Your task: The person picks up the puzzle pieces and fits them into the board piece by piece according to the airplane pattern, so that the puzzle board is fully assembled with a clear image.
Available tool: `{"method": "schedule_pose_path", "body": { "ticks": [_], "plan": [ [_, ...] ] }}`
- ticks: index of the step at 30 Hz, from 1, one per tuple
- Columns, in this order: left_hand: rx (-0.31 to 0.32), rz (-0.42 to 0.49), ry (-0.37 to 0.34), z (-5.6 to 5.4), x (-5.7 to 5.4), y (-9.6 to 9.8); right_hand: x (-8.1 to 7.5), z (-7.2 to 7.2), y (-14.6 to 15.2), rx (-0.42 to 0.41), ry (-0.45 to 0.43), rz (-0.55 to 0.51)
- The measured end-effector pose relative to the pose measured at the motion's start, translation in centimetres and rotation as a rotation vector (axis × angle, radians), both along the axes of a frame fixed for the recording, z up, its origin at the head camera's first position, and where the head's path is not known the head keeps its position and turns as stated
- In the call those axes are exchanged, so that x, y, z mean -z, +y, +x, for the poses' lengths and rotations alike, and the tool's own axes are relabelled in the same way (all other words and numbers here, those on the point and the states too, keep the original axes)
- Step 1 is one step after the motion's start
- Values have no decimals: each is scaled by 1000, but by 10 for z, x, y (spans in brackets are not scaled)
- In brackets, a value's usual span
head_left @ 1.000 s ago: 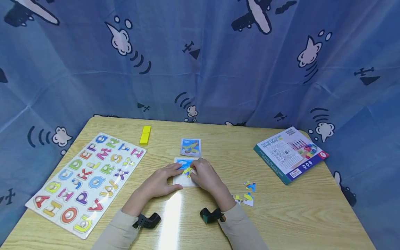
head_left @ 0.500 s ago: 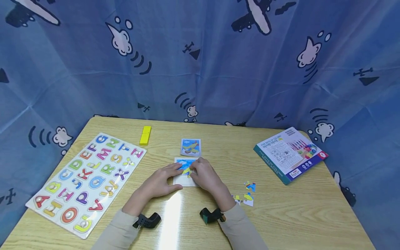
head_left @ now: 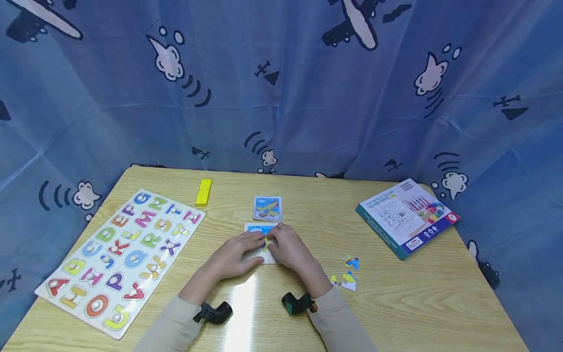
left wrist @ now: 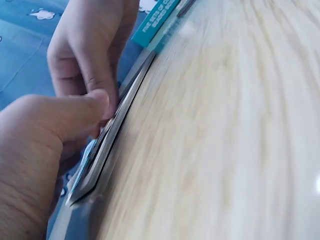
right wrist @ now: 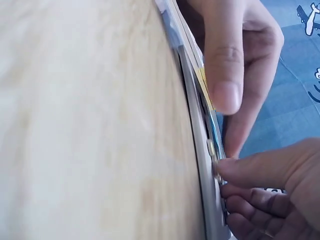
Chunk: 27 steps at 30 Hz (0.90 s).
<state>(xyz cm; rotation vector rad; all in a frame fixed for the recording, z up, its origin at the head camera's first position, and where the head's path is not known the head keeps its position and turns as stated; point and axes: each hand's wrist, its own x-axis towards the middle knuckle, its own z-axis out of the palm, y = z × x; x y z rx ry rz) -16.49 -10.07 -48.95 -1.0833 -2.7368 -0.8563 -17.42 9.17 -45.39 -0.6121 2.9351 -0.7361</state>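
Observation:
A small jigsaw board (head_left: 269, 260) with white bare area and blue-sky pieces lies on the table in the head view, partly covered by both hands. My right hand (head_left: 290, 248) pinches a small yellow puzzle piece (head_left: 266, 242) at the board's middle; its edge (right wrist: 213, 155) shows under the thumb in the right wrist view. My left hand (head_left: 235, 255) rests across the board's left side, fingers fairly straight, fingertips close to the piece and the right fingertips. Just behind the board lies a picture card (head_left: 268, 209) of a yellow plane.
Several loose puzzle pieces (head_left: 349, 276) lie right of the right wrist. An alphabet peg board (head_left: 145, 252) takes up the left side. A yellow block (head_left: 203, 192) lies at the back left, and a flat boxed set (head_left: 406, 217) at the back right. A patterned curtain (head_left: 281, 98) hangs behind.
My left hand has shifted right over the board, its fingertips now beside the right hand's and covering more of the picture. My right hand stays nearly in place.

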Motion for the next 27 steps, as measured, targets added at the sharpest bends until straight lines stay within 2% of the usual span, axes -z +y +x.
{"method": "schedule_pose_path", "body": {
  "ticks": [4,9,16,20,27],
  "plan": [
    [1,-25,-3,-1,1,3,-1,-2,2,-9,-9,-42],
    [-7,-33,-15,-1,0,3,-4,-3,6,-6,-68,-79],
    [-8,-27,-36,-1,1,4,-15,-1,24,59,-155,-149],
    [-2,-16,-65,-1,0,5,-19,4,44,89,-135,-176],
    [-11,-14,-94,0,0,5,-19,22,93,106,-89,-160]
  ]
}}
